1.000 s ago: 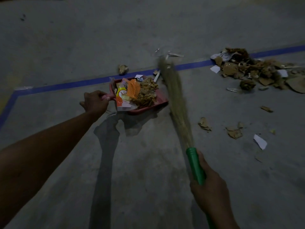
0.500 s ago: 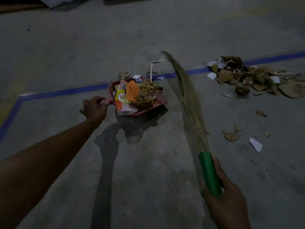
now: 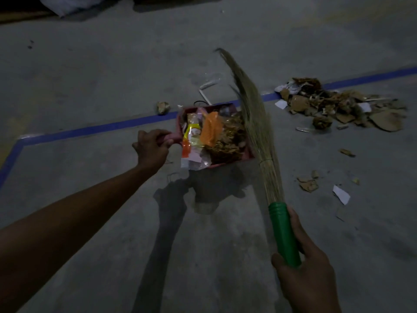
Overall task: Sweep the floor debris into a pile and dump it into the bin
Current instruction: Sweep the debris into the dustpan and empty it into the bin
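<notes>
My left hand (image 3: 153, 147) grips the pink handle of a red dustpan (image 3: 250, 153), held above the floor with its shadow below. The pan is heaped with wrappers, an orange scrap and dry brown leaves (image 3: 228, 138). My right hand (image 3: 302, 265) holds the green handle of a grass broom (image 3: 255, 123); its bristles rise along the pan's right side, tip off the floor. A pile of brown cardboard and paper debris (image 3: 343, 105) lies on the floor at the right, across a blue line.
A blue taped line (image 3: 101, 128) runs across the grey concrete floor. Loose scraps (image 3: 308, 184) and a white paper piece (image 3: 341, 194) lie right of the broom. A crumpled bit (image 3: 163, 107) and white strips (image 3: 206, 91) lie beyond the pan. A pale sack (image 3: 67, 5) sits far back.
The dustpan has risen off the floor and swung nearer and rightward. The broom has lifted from the ground and now leans against the pan's right side.
</notes>
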Motion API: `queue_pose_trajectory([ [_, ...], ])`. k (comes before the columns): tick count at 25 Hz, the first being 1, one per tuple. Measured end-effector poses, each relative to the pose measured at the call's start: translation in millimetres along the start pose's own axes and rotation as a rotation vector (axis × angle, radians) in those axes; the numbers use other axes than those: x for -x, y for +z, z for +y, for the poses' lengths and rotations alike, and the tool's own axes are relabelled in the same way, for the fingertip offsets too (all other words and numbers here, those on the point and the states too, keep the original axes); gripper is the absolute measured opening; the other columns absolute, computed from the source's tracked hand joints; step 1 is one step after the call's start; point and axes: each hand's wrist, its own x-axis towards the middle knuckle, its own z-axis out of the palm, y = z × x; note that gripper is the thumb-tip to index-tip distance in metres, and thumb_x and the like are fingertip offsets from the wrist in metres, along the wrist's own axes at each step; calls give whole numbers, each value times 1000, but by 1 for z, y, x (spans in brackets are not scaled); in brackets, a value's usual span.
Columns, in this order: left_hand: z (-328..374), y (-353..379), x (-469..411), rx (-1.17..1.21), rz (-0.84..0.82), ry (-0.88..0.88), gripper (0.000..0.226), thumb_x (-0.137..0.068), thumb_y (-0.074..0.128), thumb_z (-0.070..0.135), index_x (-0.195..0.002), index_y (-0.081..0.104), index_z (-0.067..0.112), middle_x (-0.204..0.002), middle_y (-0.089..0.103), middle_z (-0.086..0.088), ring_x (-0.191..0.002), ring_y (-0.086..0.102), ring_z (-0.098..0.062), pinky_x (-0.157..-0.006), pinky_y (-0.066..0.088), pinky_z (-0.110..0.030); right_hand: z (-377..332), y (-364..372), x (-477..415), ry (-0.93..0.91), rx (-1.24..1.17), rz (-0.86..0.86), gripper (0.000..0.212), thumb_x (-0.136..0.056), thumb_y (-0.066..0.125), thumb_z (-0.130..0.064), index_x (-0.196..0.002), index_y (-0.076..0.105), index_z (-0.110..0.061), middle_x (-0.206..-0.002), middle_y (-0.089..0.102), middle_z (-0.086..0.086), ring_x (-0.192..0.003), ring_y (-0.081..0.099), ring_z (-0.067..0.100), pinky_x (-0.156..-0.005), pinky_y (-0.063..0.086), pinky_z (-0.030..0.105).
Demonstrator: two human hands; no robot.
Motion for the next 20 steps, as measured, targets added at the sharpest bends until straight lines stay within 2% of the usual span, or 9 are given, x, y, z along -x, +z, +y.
queue_pose_trajectory([
  [3,33,17,-3,61,-7,19,29,-87,69,30,-115,67,28,-97,53,6,-105,46,-26,-90,40,-46,-2,-9,-2,-1,-16,25,99,-77,75,5,-141,39,-60,-100,55,-38,-78,56,-18,-73,41,10],
  [7,59,44,-18,113,-53,29,29,-85,70,32,-114,66,30,-105,63,3,-106,49,-24,-91,43,-51,1,-23,-9,19,-17,42,96,-78,74,7,-140,40,-58,-101,53,-40,-80,53,-27,-67,40,-1],
  [10,92,72,-29,150,-62,38,30,-83,71,32,-113,67,30,-108,62,-1,-109,49,-26,-94,40,-47,-1,-33,-19,89,11,56,95,-79,74,3,-140,36,-59,-92,55,-35,-75,58,-11,-62,41,4],
  [12,133,86,-42,101,-68,80,30,-83,72,29,-113,68,29,-109,61,-5,-114,45,-28,-91,31,-41,-9,-48,-35,140,23,58,96,-79,73,-1,-140,32,-62,-96,57,-30,-78,55,-6,-65,38,8],
  [14,180,90,-58,56,-69,125,29,-82,71,27,-111,70,28,-106,62,-7,-115,44,-28,-90,29,-41,-25,-69,-52,168,56,77,97,-78,72,-5,-141,28,-64,-99,63,-20,-80,58,1,-68,43,16],
  [17,255,76,-79,140,-71,110,29,-80,71,21,-109,71,25,-102,67,-3,-112,45,-29,-92,32,-41,-77,-116,-66,164,131,126,97,-79,69,-7,-149,25,-59,-112,68,-1,-88,64,22,-75,50,28],
  [19,305,46,-88,202,-70,48,28,-79,70,19,-107,72,25,-103,69,-1,-111,45,-28,-89,35,-41,-127,-157,-61,147,221,117,98,-80,68,-8,-152,21,-55,-119,67,0,-93,64,25,-73,49,29],
  [20,331,25,-89,202,-63,18,27,-79,70,18,-105,72,25,-103,69,0,-112,46,-28,-86,33,-39,-154,-180,-55,141,263,109,99,-79,67,-8,-153,20,-55,-113,68,-2,-91,63,24,-70,49,29],
])
